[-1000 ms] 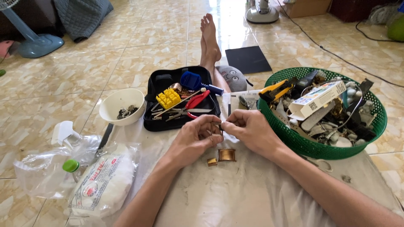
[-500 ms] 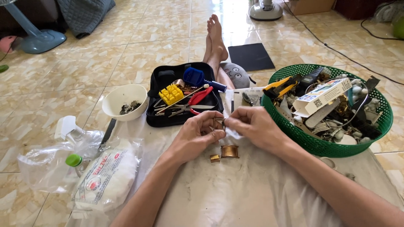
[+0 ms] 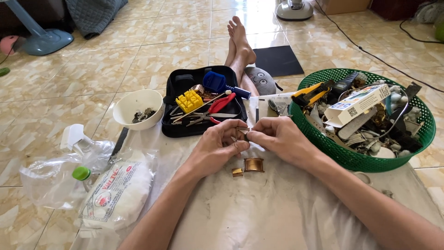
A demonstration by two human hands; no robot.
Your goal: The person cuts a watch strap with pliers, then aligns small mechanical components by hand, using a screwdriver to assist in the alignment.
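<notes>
Compared with half a second ago: both hands sit a little lower over the white cloth (image 3: 259, 217), still joined on the same piece; the loose parts have not moved. Left hand (image 3: 217, 147) and right hand (image 3: 280, 138) meet fingertip to fingertip, fingers narrow, pinching a small copper-coloured metal watch-band piece (image 3: 241, 133) held just above the cloth. Its long axis appears to run roughly left-right between the two hands; ends are hidden by fingers. It looks thin, shiny, brownish-gold. Just below the hands on the cloth lie a curved copper-coloured band segment (image 3: 253, 165) and a small gold link (image 3: 237, 172). Behind: open black tool case (image 3: 185, 83), round green plastic basket (image 3: 323, 139) at the right.
</notes>
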